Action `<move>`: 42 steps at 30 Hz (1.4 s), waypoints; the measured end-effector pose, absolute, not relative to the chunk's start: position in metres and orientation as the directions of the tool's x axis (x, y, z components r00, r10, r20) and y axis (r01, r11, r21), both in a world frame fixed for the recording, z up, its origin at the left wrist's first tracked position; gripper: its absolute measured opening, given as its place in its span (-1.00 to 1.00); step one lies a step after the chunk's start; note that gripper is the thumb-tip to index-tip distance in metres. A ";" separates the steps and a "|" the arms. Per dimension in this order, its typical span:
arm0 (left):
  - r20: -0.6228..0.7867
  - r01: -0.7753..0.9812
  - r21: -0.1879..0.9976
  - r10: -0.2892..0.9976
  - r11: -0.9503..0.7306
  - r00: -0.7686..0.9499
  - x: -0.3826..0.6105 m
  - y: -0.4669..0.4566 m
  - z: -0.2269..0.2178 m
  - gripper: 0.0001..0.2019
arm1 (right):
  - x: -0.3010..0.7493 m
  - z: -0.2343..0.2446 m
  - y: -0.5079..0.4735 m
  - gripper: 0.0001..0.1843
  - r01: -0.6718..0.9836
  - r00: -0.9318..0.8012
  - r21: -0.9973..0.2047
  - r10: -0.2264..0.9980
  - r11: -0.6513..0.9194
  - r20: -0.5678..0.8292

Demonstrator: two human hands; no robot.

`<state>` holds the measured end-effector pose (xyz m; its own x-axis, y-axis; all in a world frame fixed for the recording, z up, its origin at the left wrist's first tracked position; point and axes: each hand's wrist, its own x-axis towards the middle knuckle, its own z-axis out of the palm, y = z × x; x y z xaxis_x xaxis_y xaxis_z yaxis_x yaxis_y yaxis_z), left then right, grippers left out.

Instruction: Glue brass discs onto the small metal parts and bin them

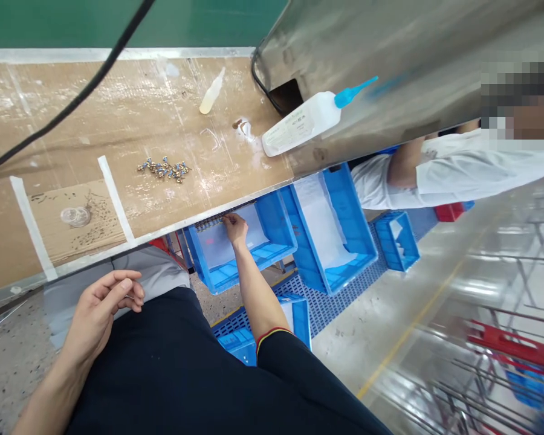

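My right hand (236,229) reaches into a blue plastic bin (272,226), its fingertips at a row of small metal parts (211,223) along the bin's inner edge. Whether it grips any of them is hidden. My left hand (102,308) rests on a grey cloth (156,272) near my lap, its fingers loosely curled around nothing. Above both hands, a small heap of brass and blue fittings (164,170) lies on the tan workbench (131,121). A white glue bottle with a blue nozzle (310,121) and a small translucent bottle (212,90) lie farther along it.
Several more blue bins (330,232) stand below the bench edge, on blue grating (326,296). A co-worker's white sleeve (453,172) is at right, beside a steel panel (367,60). A black cable (72,90) crosses the bench. A red-topped wire rack (512,344) stands at lower right.
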<state>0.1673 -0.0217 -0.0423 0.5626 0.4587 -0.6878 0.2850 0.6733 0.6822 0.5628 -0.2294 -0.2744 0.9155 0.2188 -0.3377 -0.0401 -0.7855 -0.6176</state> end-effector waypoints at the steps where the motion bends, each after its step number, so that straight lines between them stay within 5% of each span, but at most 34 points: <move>1: -0.684 0.276 0.684 0.461 0.676 0.566 0.167 -0.023 -0.043 -0.51 | 0.561 -0.269 -0.229 -0.60 -0.032 0.924 -0.629 0.217 -0.777 -0.316; 10: -0.649 0.205 0.701 0.493 0.683 0.579 0.159 -0.024 -0.047 -0.53 | 0.519 -0.171 -0.216 -0.35 0.196 0.980 -0.776 0.098 -0.600 0.172; 12: -0.644 0.195 0.708 0.508 0.678 0.571 0.157 -0.024 -0.050 -0.53 | 0.506 -0.139 -0.192 -0.43 0.305 0.951 -0.793 0.210 -0.528 0.226; 14: -0.631 0.193 0.727 0.530 0.659 0.566 0.152 -0.022 -0.053 -0.55 | 0.495 -0.109 -0.156 -0.55 0.453 0.855 -0.795 0.450 -0.404 0.259; 18: -0.541 0.185 0.826 0.654 0.533 0.530 0.130 -0.013 -0.056 -0.61 | 0.494 -0.072 -0.074 -0.69 0.735 0.457 -0.656 0.840 -0.171 0.294; 24: -0.338 0.047 0.941 0.935 0.335 0.107 0.060 0.000 -0.048 -0.67 | 0.510 -0.061 -0.026 -0.62 0.884 0.176 -0.456 0.977 -0.105 0.117; 29: -0.069 0.148 0.983 0.962 0.112 -0.265 -0.007 0.013 -0.008 -0.70 | 0.540 -0.075 -0.034 -0.46 0.891 0.093 -0.451 0.991 -0.042 0.093; 33: 0.158 0.330 0.944 0.871 0.004 -0.465 -0.067 0.063 0.025 -0.75 | 0.565 -0.096 -0.015 -0.47 0.862 0.054 -0.508 0.996 -0.011 0.071; 36: 0.348 0.600 0.800 0.840 -0.035 -0.416 -0.096 0.117 0.038 -0.83 | 0.566 -0.093 -0.009 -0.49 0.861 0.040 -0.508 0.997 -0.003 0.063; 38: 0.352 0.782 0.623 0.891 0.005 -0.286 -0.104 0.157 0.040 -0.83 | 0.565 -0.090 -0.007 -0.45 0.878 0.054 -0.478 0.998 -0.029 0.039; 42: 0.234 0.867 0.496 0.952 0.058 -0.197 -0.105 0.211 0.048 -0.86 | 0.564 -0.087 -0.007 -0.36 0.892 0.049 -0.450 0.999 -0.043 0.002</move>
<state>-0.1048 0.2115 0.0481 -0.1971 0.9522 0.2335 0.8666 0.0578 0.4957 0.5642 -0.0070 -0.0873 0.0490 0.9988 0.0021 0.8920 -0.0428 -0.4500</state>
